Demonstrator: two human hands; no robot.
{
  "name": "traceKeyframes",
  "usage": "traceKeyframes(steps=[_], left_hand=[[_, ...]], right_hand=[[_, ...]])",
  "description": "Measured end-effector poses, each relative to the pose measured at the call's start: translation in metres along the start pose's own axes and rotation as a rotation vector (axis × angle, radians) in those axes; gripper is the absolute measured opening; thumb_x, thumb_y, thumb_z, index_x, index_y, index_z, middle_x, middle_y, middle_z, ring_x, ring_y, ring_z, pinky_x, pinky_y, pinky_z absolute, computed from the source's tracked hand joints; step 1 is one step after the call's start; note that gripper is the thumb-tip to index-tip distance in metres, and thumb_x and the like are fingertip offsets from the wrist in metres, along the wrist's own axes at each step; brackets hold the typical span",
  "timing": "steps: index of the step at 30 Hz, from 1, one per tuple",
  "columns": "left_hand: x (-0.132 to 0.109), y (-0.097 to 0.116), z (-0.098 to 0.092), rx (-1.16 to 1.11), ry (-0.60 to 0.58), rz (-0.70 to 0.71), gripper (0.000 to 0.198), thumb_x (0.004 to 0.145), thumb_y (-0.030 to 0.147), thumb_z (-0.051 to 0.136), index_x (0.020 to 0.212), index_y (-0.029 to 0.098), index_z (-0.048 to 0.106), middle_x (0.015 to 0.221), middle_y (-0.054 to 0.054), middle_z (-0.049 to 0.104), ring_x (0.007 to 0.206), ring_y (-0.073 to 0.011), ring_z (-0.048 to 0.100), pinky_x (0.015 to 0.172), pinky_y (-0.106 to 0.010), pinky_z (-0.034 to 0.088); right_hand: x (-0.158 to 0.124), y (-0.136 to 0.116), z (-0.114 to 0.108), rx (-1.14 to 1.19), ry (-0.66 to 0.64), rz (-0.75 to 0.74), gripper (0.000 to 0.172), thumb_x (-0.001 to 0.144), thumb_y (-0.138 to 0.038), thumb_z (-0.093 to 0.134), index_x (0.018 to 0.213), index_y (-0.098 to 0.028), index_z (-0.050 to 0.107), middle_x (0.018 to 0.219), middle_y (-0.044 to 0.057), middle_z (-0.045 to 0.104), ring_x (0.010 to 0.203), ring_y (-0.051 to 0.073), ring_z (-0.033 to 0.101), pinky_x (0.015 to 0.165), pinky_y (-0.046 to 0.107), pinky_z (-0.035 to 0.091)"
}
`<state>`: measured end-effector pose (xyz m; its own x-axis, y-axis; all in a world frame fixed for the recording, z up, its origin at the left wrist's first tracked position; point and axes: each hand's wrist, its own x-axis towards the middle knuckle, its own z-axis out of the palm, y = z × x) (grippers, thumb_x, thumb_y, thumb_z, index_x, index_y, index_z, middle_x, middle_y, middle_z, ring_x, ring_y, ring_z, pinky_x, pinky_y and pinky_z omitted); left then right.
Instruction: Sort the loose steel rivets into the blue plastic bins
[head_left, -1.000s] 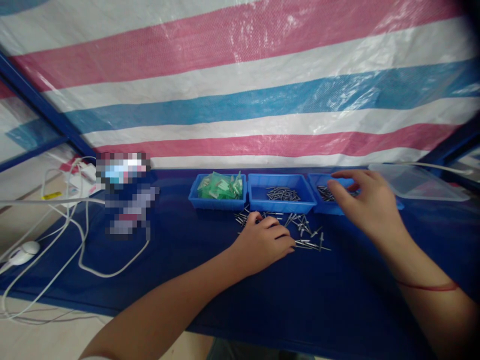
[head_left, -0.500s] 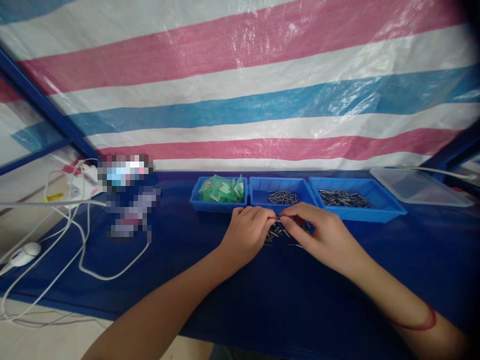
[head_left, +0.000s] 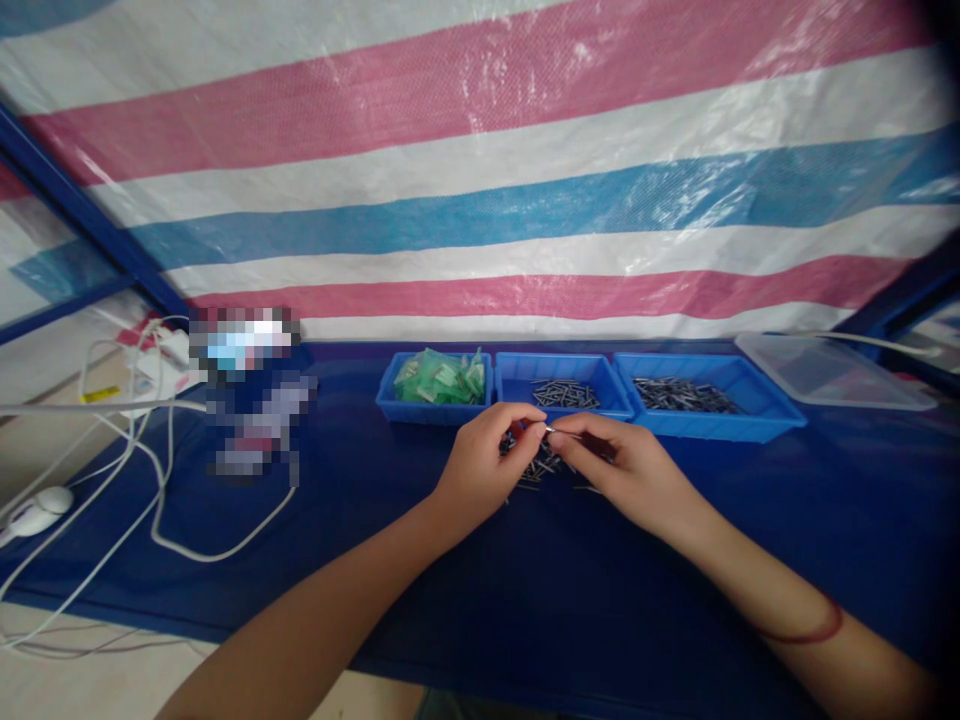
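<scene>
One thin pin (head_left: 552,430), pinched in the closed fingers of left hand (head_left: 480,460) and right hand (head_left: 641,470), above the loose pile (head_left: 544,465) on the surface (head_left: 600,600). Drop risk — little contact area, so a slip could send it into the pile or middle bin (head_left: 517,375) — lost among similar bits.

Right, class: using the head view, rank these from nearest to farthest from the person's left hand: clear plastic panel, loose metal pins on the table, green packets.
1. Loose metal pins: on the table, close by the left hand.
2. Green packets: in the left blue tray, beyond the hand.
3. Clear plastic panel: away to the right, toward the back.
</scene>
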<state>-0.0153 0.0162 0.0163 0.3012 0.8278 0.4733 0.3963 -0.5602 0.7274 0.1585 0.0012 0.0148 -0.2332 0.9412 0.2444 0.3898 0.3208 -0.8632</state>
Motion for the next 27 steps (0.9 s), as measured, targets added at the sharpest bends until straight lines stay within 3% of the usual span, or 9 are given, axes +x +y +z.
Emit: traceKeyframes(steps=[5,10,14,18,27], left_hand=[[0.0,-0.002,0.003,-0.076,-0.048,-0.079,0.014,0.087,0.025,0.055,0.093,0.016,0.064,0.092,-0.004,0.069,0.08,-0.0134,0.062,0.075,-0.024,0.047],[-0.003,-0.002,0.011,-0.168,-0.104,-0.133,0.023,0.087,0.027,0.055,0.106,0.016,0.062,0.1,-0.006,0.069,0.086,-0.0151,0.063,0.076,-0.024,0.048],[-0.005,0.001,0.011,-0.141,-0.174,-0.126,0.026,0.089,0.029,0.051,0.109,0.016,0.062,0.097,-0.005,0.069,0.085,-0.0155,0.062,0.077,-0.025,0.047],[-0.005,0.001,0.01,-0.076,-0.211,-0.1,0.026,0.092,0.03,0.045,0.097,0.017,0.066,0.086,-0.003,0.068,0.08,-0.0147,0.061,0.075,-0.025,0.045],[-0.004,-0.001,0.008,-0.1,-0.107,-0.155,0.019,0.087,0.034,0.054,0.091,0.017,0.06,0.087,-0.002,0.065,0.076,-0.0129,0.058,0.067,-0.023,0.045]], right_hand=[[0.003,0.001,-0.003,0.141,0.148,0.035,0.021,0.08,-0.04,0.062,0.082,-0.02,0.067,0.084,0.003,0.068,0.075,0.017,0.061,0.068,0.028,0.049],[0.004,0.0,-0.005,0.173,0.237,0.044,0.019,0.079,-0.04,0.064,0.079,-0.021,0.067,0.08,0.002,0.068,0.074,0.016,0.063,0.071,0.028,0.051],[0.002,0.0,-0.004,0.126,0.214,0.026,0.021,0.078,-0.041,0.065,0.08,-0.021,0.068,0.08,0.003,0.068,0.071,0.016,0.061,0.065,0.028,0.05],[0.0,0.002,-0.003,0.055,0.199,-0.005,0.024,0.078,-0.043,0.064,0.082,-0.02,0.068,0.081,0.004,0.067,0.069,0.016,0.06,0.062,0.029,0.049],[-0.001,-0.001,-0.005,0.045,0.166,-0.035,0.021,0.082,-0.04,0.061,0.087,-0.02,0.065,0.082,0.005,0.065,0.071,0.017,0.059,0.061,0.029,0.049]])
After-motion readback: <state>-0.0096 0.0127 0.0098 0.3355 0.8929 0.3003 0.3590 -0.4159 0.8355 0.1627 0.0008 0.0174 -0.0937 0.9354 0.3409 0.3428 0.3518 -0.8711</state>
